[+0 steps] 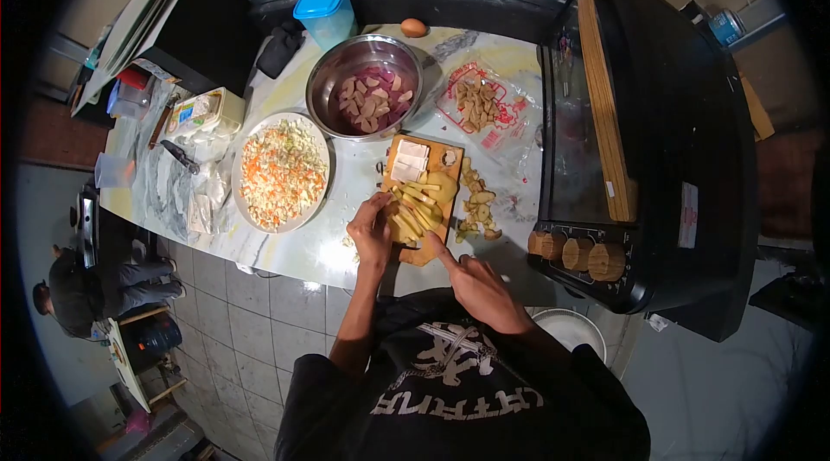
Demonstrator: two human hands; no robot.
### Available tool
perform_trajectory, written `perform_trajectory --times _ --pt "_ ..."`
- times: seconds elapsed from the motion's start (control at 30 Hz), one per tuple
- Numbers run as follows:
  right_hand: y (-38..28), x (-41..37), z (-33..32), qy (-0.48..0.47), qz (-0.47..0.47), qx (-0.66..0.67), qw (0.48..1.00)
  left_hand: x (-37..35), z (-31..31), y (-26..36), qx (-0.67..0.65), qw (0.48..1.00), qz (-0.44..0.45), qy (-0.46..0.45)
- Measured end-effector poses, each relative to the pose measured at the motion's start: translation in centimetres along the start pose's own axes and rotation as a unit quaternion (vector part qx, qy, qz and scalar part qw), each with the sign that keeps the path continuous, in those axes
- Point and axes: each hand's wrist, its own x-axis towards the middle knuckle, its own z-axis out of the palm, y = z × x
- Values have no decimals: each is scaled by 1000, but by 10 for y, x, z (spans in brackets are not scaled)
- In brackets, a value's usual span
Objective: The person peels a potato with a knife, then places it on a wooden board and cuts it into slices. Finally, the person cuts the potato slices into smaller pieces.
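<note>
A wooden cutting board [418,257] bears pale yellow potato sticks [415,217] and, at its far end, a stack of white slices [410,160]. My left hand [372,226] is at the board's left edge, its fingers bent together on the potato sticks. At the near right side of the board is my right hand [481,286], with the index finger stretched towards the potato and the other fingers curled round something its palm hides. Peelings [477,202] lie right of the board. Beyond it is a steel bowl [318,89] of reddish and pale pieces.
A plate [323,193] of chopped vegetables stands left. Brown pieces [477,105] lie on a plastic bag [517,120]. Behind are a blue-lidded container [327,19] and an egg [413,27]. A black oven [683,158] bounds the right. Another person [82,292] is far left.
</note>
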Motion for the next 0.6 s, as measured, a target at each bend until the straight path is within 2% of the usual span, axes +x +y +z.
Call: perform_trajectory --times 0.53,0.6 --pt "5 0 1 12 -16 23 1000 -2 3 -5 -10 1000 -17 1" --pt "7 0 2 11 -15 23 1000 -3 4 -4 -27 998 -58 -5"
